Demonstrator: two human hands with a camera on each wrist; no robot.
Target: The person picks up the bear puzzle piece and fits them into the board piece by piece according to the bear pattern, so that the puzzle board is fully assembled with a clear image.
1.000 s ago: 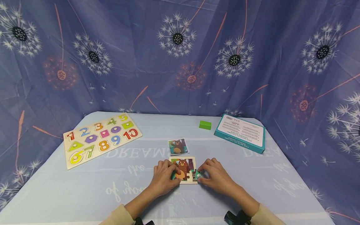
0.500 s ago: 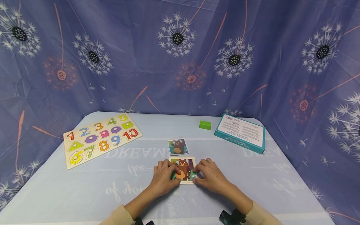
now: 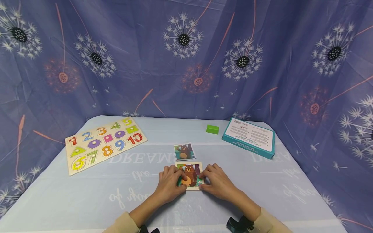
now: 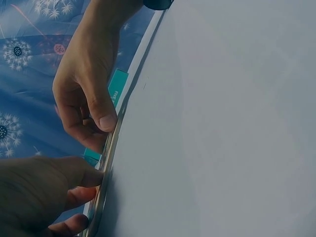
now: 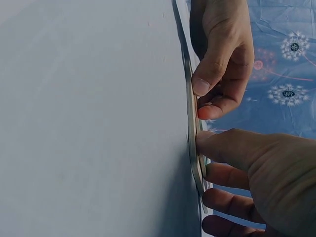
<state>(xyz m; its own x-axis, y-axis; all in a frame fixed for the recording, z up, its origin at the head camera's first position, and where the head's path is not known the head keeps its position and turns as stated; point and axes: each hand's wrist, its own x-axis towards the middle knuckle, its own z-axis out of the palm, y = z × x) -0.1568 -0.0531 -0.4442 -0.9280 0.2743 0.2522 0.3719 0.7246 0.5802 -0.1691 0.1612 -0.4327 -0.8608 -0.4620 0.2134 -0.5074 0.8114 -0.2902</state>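
Note:
A small wooden jigsaw puzzle of a brown bear (image 3: 190,172) lies flat in a pale frame at the near middle of the table. My left hand (image 3: 169,183) holds its left side, with thumb and index finger on the picture. On the right, my right hand (image 3: 220,183) pinches a green puzzle piece (image 3: 199,182) in the lower right corner, which sits level with the others. Fingertips of both hands cover parts of the puzzle. The left wrist view shows the puzzle's edge (image 4: 102,197) from low down. Just behind the puzzle lies a bear picture card (image 3: 184,152).
A wooden number board (image 3: 99,145) with several shapes lies at the left. Behind, a green block (image 3: 212,129) stands near a teal box (image 3: 249,137) at the back right. A blue dandelion curtain (image 3: 145,58) hangs past the table's far edge.
My right hand has moved slightly left, bringing the green piece from an angled, overlapping position into the puzzle's lower right corner. My left hand has stayed in place.

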